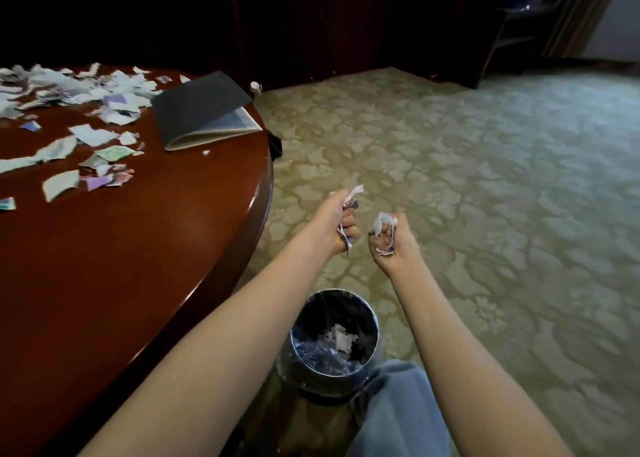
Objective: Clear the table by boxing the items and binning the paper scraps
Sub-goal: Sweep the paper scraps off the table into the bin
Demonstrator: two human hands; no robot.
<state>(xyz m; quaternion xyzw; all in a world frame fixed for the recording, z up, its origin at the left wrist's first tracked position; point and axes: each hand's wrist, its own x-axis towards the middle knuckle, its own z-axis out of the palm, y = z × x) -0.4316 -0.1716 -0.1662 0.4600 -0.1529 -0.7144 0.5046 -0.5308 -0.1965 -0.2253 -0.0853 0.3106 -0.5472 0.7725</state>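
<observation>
Upward, scraps (356, 191) jut from left hand (341, 226).

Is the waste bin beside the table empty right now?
No, paper scraps lie in a heap at the bottom of the bin.

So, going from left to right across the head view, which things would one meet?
Loose paper scraps on the table → dark folder → left hand gripping scraps → right hand gripping scraps. The bin sits below the hands, so I leave it out.
</observation>
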